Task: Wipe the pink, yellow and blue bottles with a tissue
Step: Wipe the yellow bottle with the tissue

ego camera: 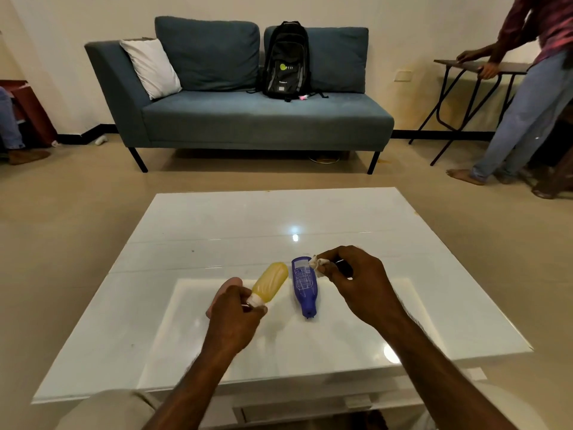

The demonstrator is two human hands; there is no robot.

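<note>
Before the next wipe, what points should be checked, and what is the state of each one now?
1. Tissue in the right hand: ok, pinched in the fingers.
2. Yellow bottle held firm: ok, the left hand grips its neck end.
3. Blue bottle within reach: ok, it lies on the white table beside the yellow one, cap toward the person.
4. Pink bottle ready: cannot tell, mostly hidden behind the left hand.
5. Tissue touching a bottle: not ok, it seems just above the blue bottle's far end.
</note>
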